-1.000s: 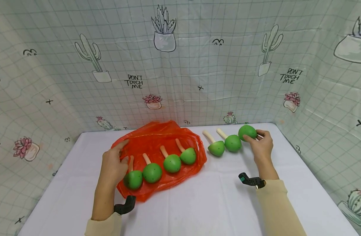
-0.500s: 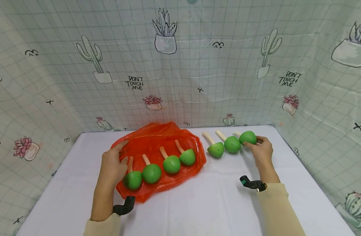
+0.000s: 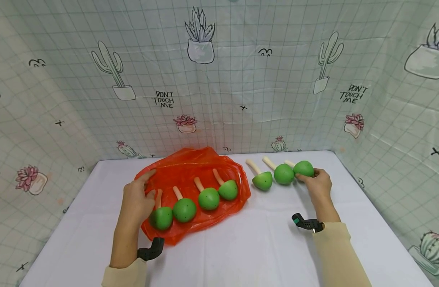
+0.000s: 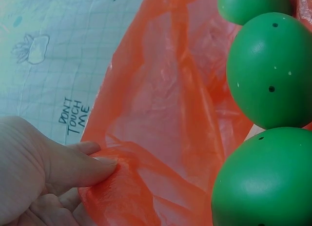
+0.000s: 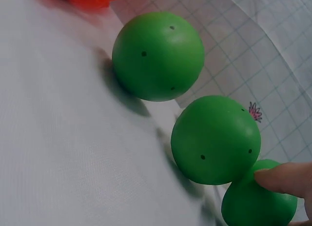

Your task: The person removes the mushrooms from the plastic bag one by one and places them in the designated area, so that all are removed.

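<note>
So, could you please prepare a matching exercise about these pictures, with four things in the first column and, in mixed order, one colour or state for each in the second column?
Column one:
1. left hand
2. right hand
3. plastic bag
4. tablecloth

Column two:
A. red
B. holds the rightmost mushroom-shaped piece
C. white
D. pinches thin plastic between thumb and fingers

Right pairs: 1-D, 2-B, 3-A, 4-C.

Downward head view (wrist views nearer).
</note>
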Available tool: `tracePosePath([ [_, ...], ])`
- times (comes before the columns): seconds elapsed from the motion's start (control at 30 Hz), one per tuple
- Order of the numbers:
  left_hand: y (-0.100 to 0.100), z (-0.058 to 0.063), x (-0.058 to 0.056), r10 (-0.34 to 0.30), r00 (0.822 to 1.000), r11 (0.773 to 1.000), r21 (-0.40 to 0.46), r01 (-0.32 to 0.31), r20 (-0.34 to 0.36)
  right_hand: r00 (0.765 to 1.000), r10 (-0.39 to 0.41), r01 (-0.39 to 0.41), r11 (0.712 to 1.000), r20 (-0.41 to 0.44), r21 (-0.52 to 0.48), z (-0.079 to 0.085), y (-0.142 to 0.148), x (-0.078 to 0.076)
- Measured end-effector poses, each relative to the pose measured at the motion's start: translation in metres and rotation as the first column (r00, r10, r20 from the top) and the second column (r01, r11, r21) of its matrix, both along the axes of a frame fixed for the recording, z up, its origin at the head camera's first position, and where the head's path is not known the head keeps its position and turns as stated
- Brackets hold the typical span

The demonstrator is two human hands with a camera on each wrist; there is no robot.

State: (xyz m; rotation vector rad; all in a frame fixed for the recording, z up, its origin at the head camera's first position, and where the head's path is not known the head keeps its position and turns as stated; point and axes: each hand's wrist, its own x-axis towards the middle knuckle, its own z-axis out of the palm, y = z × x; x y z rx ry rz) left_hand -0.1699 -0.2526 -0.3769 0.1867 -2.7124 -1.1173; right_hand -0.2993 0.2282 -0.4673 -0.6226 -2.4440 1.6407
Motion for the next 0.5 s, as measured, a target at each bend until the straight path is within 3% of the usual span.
tracePosePath([
  [0.5,0.0011,0.0001,0.0005,0.006,1.000,0.999,0.035,-0.006,0.006,1.000,-0.022,0.023,0.999,-0.005,0.028,0.0000,0.0029,0.0021],
])
